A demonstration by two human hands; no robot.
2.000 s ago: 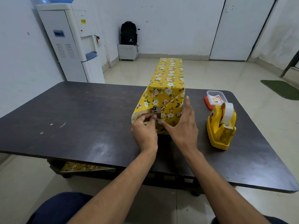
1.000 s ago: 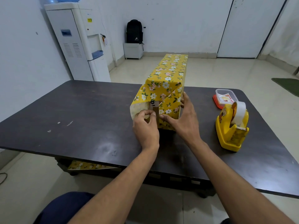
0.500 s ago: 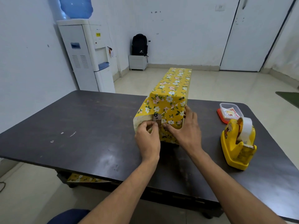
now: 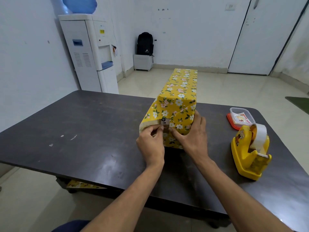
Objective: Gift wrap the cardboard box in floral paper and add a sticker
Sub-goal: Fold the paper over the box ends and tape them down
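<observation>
The cardboard box (image 4: 165, 126) lies lengthwise on the dark table (image 4: 83, 131), running straight away from the hands. Floral paper (image 4: 180, 91) already covers its top and the sides in view. All the action is at the near end. The left hand (image 4: 151, 144) pinches the loose left flap between thumb and forefinger, and that flap is not yet folded in. The right hand (image 4: 192, 136) is spread flat, pressing the right flap against the end face. Between the fingertips a sliver of bare cardboard with black print shows, so by my reading this end is only half closed. It needs that last fold and some tape, and no sticker shows on the paper yet; the far end is out of sight. Just right of the right hand stands a yellow tape dispenser (image 4: 249, 153), and beyond it a small plastic tub of stickers (image 4: 240, 117). Under the table's near edge, left of the left hand, an offcut of paper (image 4: 83, 185) pokes out. Far beyond the hands are a water dispenser (image 4: 90, 52), a black backpack (image 4: 145, 43) and a white door (image 4: 264, 36).
</observation>
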